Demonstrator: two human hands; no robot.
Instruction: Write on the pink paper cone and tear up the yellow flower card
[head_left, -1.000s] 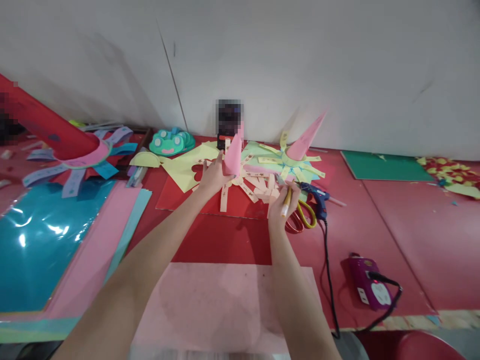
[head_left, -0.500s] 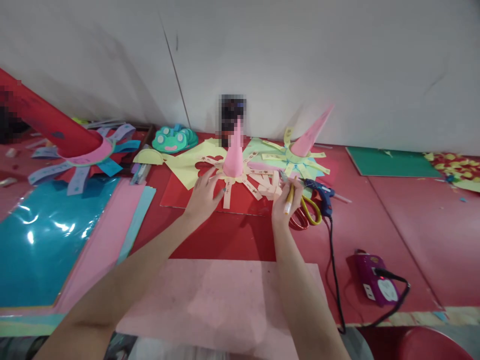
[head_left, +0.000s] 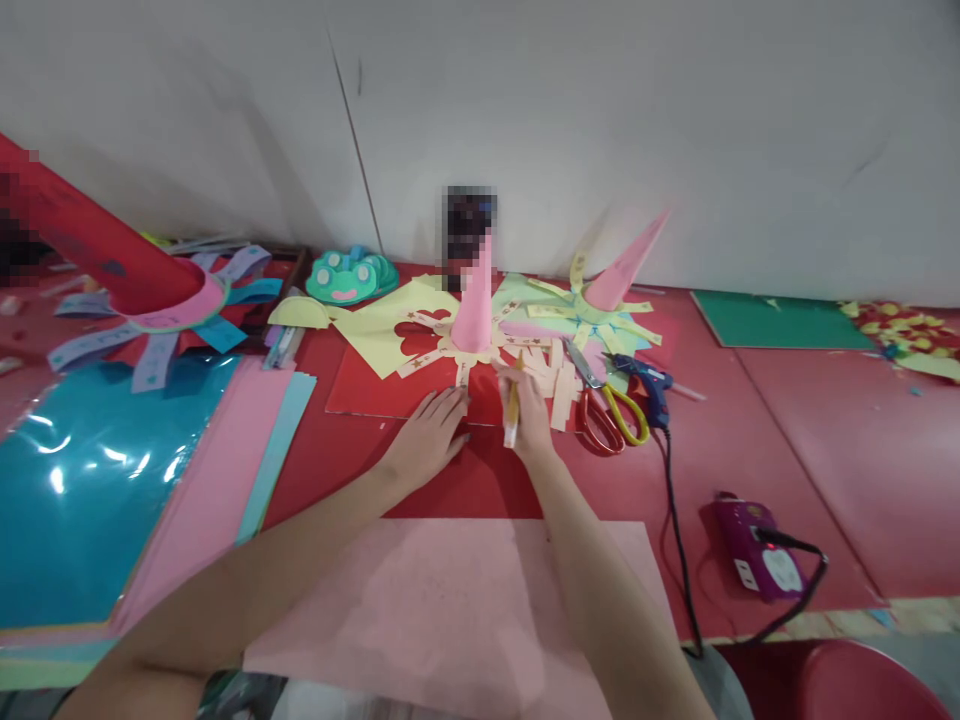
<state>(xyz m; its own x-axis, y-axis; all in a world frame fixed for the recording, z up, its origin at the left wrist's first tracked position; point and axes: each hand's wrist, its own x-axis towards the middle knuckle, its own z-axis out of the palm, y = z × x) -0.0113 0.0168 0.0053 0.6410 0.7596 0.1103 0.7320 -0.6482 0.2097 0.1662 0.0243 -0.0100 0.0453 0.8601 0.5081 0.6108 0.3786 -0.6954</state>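
A pink paper cone stands upright on a scalloped cream base, with printed paper strips fanned out around it. My left hand lies flat at the near end of the front strip, fingers stretched and resting on it. My right hand is closed around a yellow pen, just right of that strip; its upper end points toward the cone, and I cannot tell whether it touches paper. Loose cream strips lie right of my right hand. Beneath the cone is a red sheet.
Scissors with red and yellow handles and a blue glue gun lie to the right, its cord reaching a purple power box. A second pink cone stands behind. A pink sheet is in front; blue film is left.
My right hand has moved left with the pen, away from the scissors to beside the front strip. My left hand has shifted from the cone's left side down to that strip's near end.
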